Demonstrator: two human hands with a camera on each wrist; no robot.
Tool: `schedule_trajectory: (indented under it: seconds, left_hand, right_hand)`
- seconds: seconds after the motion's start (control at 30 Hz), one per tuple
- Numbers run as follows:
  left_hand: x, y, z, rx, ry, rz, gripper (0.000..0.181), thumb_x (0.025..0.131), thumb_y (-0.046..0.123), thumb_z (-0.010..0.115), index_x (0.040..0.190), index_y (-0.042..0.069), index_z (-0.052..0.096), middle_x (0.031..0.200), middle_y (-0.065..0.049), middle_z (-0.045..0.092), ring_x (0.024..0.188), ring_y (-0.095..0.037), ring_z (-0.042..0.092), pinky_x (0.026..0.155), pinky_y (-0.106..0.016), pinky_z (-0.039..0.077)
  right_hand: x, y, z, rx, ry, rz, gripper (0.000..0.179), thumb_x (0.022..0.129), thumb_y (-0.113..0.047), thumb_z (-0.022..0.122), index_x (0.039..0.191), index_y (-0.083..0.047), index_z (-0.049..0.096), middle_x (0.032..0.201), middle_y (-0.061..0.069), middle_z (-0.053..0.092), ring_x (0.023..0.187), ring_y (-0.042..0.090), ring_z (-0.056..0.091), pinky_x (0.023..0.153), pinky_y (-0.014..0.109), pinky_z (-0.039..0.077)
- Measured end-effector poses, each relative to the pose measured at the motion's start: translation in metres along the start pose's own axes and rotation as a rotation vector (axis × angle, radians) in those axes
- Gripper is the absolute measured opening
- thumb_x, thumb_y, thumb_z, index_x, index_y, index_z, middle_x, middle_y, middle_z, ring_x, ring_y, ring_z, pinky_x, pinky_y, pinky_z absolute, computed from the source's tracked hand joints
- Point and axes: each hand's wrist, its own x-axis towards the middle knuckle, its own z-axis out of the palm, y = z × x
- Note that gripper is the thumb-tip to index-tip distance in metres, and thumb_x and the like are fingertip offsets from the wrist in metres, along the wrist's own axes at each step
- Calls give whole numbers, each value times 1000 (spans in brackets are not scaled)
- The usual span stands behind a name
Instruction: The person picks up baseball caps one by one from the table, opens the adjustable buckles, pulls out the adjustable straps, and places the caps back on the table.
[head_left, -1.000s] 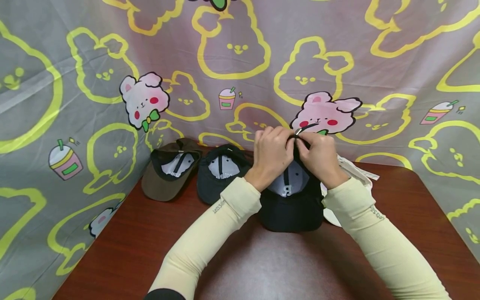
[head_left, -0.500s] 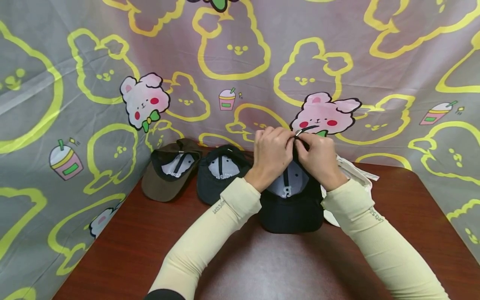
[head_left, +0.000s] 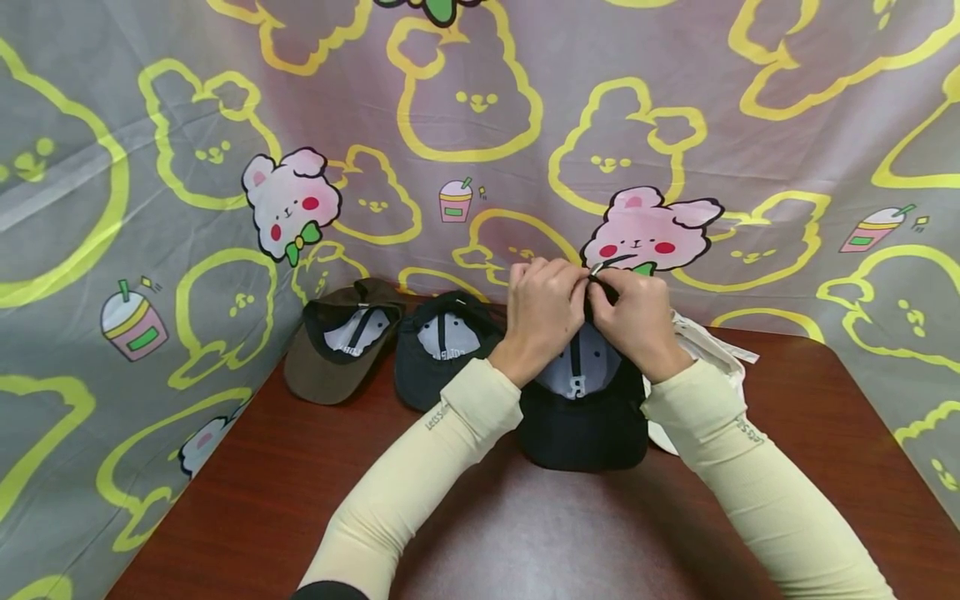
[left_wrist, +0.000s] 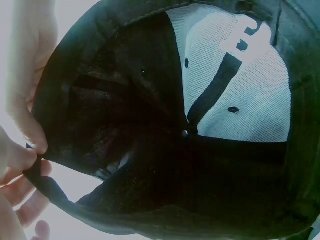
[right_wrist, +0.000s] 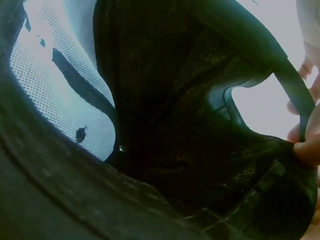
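Observation:
In the head view, a black cap is tipped with its inside and brim toward me. My left hand and right hand pinch the strap at its back, fingertips nearly meeting. A loose dark strap end pokes up between them, beside a small shiny buckle. The left wrist view looks into the crown, with its pale mesh panel; thumb and fingers grip the back strap at the left. From the right wrist, a thumb presses the strap beside the opening.
Left of the black cap sit a brown cap and a dark grey cap, insides facing me. A white cap lies partly hidden behind my right hand. A patterned cloth hangs behind the brown table.
The black cap's brim has dipped slightly toward me. The loose strap end sits a little lower between my fingers. Both hands keep their grip in almost the same place.

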Motion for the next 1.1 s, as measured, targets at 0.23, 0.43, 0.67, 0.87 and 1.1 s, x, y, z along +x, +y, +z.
schedule_trajectory:
  seconds: [0.23,0.43,0.67,0.87,1.1]
  left_hand:
    - [-3,0,3,0,-13,5,17,96,23,63,97,19,79,90,6,76,82,-13,65,79,-33,42]
    - [-4,-1,5,3,-17,-9,17,96,24,62,99,19,78,95,6,76,85,-13,65,79,-32,43]
    - [-2,0,5,-19,1,-3,18,96,21,61,104,18,77,101,4,76,88,-14,66,80,-32,43]
    - [-2,1,4,-14,24,17,18,96,20,61,101,18,78,99,4,76,85,-14,66,80,-33,43]
    - [-2,1,4,-15,35,20,18,96,21,61,98,18,79,96,5,77,83,-14,65,80,-32,43]
  right_hand:
    - [-1,5,0,-4,8,37,12,85,-5,67,83,5,74,78,23,73,66,40,69,64,52,55]
    - [0,7,-2,2,-19,24,12,86,-5,67,82,4,74,78,23,73,68,40,69,66,52,56]
    - [1,5,-4,-4,-54,-6,11,87,-4,67,81,3,73,78,21,73,68,37,69,67,50,56]
    - [1,2,-7,-5,-71,-20,10,87,-4,67,81,3,72,78,21,73,69,38,68,67,50,56]
    - [-1,2,-8,9,-75,-22,10,88,-5,68,82,3,71,79,21,72,69,37,68,68,50,55]
